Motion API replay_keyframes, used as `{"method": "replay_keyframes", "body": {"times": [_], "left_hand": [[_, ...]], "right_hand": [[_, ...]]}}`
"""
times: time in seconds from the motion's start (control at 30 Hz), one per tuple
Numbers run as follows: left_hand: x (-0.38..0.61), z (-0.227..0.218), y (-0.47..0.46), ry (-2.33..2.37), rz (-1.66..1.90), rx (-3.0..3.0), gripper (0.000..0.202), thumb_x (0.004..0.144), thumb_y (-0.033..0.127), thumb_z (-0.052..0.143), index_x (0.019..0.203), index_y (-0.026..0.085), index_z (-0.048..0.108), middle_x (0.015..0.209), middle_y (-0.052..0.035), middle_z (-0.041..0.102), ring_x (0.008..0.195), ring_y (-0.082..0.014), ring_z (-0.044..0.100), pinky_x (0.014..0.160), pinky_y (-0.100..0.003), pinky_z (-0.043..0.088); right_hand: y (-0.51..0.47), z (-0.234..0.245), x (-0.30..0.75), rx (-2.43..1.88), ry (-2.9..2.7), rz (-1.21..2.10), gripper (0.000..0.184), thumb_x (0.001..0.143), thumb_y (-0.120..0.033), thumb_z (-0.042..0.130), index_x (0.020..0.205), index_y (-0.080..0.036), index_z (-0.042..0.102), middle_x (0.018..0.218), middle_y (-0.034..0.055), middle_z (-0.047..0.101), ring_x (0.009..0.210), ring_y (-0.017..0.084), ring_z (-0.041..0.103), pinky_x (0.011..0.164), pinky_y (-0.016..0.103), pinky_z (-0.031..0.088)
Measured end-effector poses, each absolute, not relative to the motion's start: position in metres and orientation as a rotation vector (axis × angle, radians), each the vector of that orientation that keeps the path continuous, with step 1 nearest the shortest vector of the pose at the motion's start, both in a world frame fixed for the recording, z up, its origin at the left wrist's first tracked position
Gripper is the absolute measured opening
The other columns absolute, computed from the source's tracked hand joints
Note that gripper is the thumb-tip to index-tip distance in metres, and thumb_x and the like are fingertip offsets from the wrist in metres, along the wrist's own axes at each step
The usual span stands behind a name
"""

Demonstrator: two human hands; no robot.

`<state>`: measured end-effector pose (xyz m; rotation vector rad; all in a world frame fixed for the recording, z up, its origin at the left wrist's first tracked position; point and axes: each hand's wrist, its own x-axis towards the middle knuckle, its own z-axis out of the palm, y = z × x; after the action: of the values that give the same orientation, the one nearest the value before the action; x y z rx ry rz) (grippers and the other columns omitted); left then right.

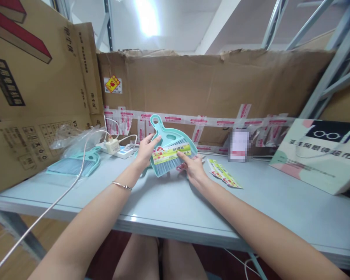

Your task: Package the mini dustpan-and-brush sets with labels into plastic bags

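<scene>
A small teal dustpan-and-brush set (167, 137) is held up over the middle of the grey table (175, 202), handle pointing up and left. A yellow-green paper label (171, 153) runs across the brush bristles. My left hand (146, 149) grips the set's left edge, thumb on the front. At the lower right side my right hand (192, 165) holds the set, with a finger pressed on the label's end. A thin bracelet circles my left wrist.
A second teal dustpan set (76, 165) lies at the left under a clear plastic bag (71, 136). A power strip with plug (115, 148) and white cables sit behind. Spare labels (223, 174) lie to the right. Cardboard walls ring the table; a printed paper bag (321, 155) stands at right.
</scene>
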<state>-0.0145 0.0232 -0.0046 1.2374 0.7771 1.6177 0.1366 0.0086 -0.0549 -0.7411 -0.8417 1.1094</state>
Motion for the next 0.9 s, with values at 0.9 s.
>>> {"method": "replay_keyframes", "body": {"times": [0.9], "left_hand": [[-0.015,-0.009,0.013,0.812,1.215,1.881,0.087,0.055,0.03,0.082,0.128,0.016,0.037,0.12,-0.0129,0.055,0.111,-0.0275,0.054,0.093,-0.041,0.045]], "right_hand": [[-0.003,-0.035,0.136,-0.562,-0.522,1.341,0.028,0.064,-0.011,0.073,0.089,-0.018,0.063,0.079,0.0002,0.073,0.076,0.019,0.069,0.076,0.035,0.058]]}}
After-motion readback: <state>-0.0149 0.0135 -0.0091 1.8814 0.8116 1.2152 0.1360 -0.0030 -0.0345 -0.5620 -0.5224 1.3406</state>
